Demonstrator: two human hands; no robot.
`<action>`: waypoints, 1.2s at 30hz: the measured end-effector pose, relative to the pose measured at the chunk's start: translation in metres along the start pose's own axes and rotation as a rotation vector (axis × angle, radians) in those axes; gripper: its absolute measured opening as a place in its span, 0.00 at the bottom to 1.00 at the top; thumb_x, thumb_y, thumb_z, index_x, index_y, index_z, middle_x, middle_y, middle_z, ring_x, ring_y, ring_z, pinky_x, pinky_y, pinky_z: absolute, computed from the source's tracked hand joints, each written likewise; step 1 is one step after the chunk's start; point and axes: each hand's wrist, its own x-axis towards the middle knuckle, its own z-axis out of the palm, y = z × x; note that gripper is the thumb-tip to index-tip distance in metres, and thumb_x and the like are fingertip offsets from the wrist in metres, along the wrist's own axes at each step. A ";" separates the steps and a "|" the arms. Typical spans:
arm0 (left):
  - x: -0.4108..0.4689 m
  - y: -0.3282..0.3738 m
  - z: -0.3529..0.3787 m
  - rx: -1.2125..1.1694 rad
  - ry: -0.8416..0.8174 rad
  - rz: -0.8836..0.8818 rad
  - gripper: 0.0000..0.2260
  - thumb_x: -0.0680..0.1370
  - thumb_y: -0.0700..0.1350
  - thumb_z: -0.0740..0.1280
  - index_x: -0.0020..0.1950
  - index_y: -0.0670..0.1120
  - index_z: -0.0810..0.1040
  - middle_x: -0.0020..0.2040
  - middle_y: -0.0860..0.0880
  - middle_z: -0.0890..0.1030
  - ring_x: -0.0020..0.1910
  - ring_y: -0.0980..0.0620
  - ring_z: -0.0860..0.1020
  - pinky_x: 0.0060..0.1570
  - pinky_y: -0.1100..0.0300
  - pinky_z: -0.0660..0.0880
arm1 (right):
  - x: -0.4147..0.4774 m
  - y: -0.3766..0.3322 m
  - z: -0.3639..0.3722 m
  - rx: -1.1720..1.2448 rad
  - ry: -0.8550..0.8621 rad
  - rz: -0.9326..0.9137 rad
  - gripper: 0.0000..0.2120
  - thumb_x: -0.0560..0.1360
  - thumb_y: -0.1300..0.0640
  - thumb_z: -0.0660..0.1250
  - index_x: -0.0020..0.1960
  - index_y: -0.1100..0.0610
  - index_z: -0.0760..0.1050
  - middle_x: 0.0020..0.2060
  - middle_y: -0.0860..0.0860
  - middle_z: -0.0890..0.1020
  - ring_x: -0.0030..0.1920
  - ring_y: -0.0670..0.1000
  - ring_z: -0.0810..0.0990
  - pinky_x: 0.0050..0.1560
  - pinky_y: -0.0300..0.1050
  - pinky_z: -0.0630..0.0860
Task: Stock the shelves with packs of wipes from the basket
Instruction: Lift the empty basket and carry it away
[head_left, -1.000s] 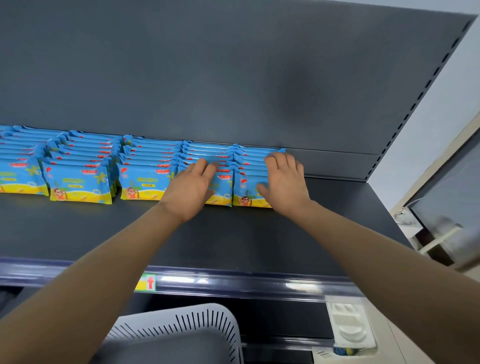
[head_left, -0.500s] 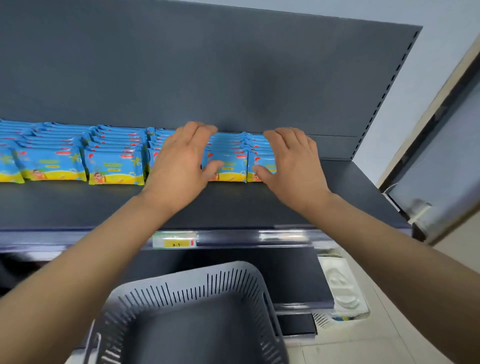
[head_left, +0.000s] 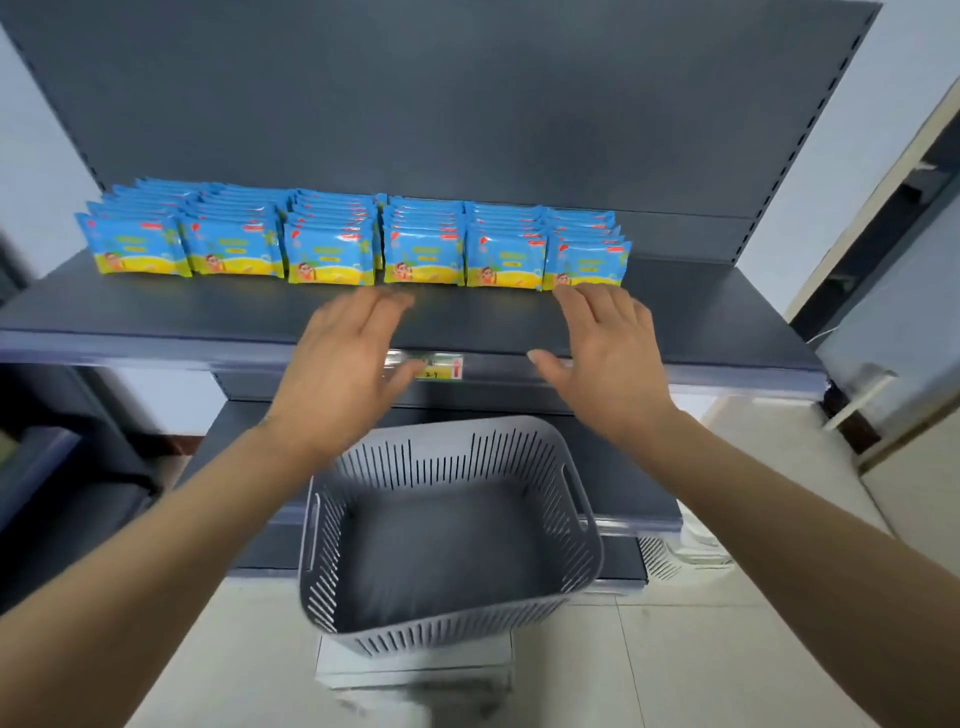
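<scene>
The dark shelf (head_left: 208, 306) before me carries six rows of blue wipe packs (head_left: 423, 254), upright, side by side.
</scene>
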 end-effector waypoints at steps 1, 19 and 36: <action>-0.014 -0.001 0.004 0.006 -0.015 -0.023 0.24 0.68 0.43 0.76 0.61 0.37 0.74 0.54 0.38 0.77 0.50 0.36 0.76 0.53 0.45 0.73 | -0.009 0.001 0.007 0.023 -0.065 0.018 0.28 0.70 0.50 0.70 0.65 0.62 0.70 0.61 0.59 0.75 0.64 0.60 0.71 0.64 0.54 0.63; -0.170 -0.057 0.126 -0.449 -0.351 -1.383 0.22 0.74 0.53 0.69 0.59 0.38 0.74 0.49 0.41 0.78 0.42 0.45 0.76 0.41 0.56 0.72 | -0.121 0.069 0.170 0.859 -0.584 1.164 0.21 0.76 0.50 0.64 0.58 0.67 0.74 0.41 0.56 0.78 0.39 0.54 0.76 0.38 0.46 0.72; -0.125 -0.058 0.132 -1.191 -0.401 -1.689 0.16 0.82 0.45 0.54 0.34 0.44 0.64 0.15 0.52 0.64 0.12 0.58 0.61 0.13 0.70 0.56 | -0.152 0.079 0.128 1.417 -0.295 1.637 0.08 0.80 0.58 0.60 0.53 0.63 0.72 0.33 0.56 0.75 0.26 0.47 0.75 0.20 0.34 0.71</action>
